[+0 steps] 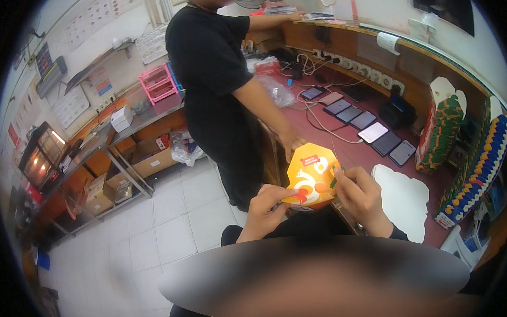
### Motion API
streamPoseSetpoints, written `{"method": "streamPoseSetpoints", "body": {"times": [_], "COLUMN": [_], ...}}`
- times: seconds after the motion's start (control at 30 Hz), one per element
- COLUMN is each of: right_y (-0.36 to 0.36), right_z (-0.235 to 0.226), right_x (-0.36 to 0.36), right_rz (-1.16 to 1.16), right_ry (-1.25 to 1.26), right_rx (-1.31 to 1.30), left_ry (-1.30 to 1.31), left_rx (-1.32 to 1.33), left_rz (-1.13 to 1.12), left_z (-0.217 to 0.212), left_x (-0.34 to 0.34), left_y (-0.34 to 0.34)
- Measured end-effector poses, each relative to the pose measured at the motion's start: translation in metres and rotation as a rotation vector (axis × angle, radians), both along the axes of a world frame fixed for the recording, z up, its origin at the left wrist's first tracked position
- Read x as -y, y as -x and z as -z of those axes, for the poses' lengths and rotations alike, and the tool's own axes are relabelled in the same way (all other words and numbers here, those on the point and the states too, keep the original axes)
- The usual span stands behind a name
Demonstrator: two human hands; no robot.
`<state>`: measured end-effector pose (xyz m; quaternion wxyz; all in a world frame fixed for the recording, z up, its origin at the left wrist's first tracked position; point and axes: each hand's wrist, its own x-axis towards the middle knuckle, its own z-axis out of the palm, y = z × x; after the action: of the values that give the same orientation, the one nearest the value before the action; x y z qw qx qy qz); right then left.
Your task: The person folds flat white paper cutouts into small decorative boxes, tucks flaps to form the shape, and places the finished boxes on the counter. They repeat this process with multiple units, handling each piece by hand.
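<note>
Between my hands is a yellow cardboard food box (323, 176) with red and white printed pictures, its tall flap standing up at the back. My left hand (265, 208) pinches its lower left edge between thumb and fingers. On the other side, my right hand (362, 198) has its fingers closed on the box's right edge. A stack of flat white cardboard blanks (401, 201) lies on the red tabletop just right of my right hand.
A person in black (211, 76) stands ahead, one hand beside the box, the other on the shelf. Several phones (374, 132) and cables lie on the red table (349, 102). Nested green and red cartons (442, 124) and blue and yellow cartons (472, 173) stand at the right.
</note>
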<state>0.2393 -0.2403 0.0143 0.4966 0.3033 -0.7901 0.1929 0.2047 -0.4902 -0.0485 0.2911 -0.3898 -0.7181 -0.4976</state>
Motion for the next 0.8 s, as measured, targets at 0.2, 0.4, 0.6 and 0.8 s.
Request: {"method": "streamPoseSetpoints", "body": {"times": [0.2,0.4,0.6,0.8], "right_y": [-0.004,-0.007,-0.009,-0.008], "right_z": [0.001,0.004,0.002,0.003], "right_x": [0.006,0.008,0.009,0.012], "right_rz": [-0.051,-0.073,-0.075,-0.097], "right_ry": [0.034,0.034,-0.002,-0.069], "right_rx": [0.039,0.082,0.01,-0.028], "left_ry": [-0.199,-0.005,-0.206,-0.03], "left_rx": [-0.149,-0.273,0.288,0.209], "left_rz": [0.044,0.048,0.429,0.244], "left_z": [0.0,-0.005,0.012,0.021], "left_x": [-0.005,0.003,-0.007,-0.017], "left_y": [-0.001,-0.001,-0.001,-0.003]}}
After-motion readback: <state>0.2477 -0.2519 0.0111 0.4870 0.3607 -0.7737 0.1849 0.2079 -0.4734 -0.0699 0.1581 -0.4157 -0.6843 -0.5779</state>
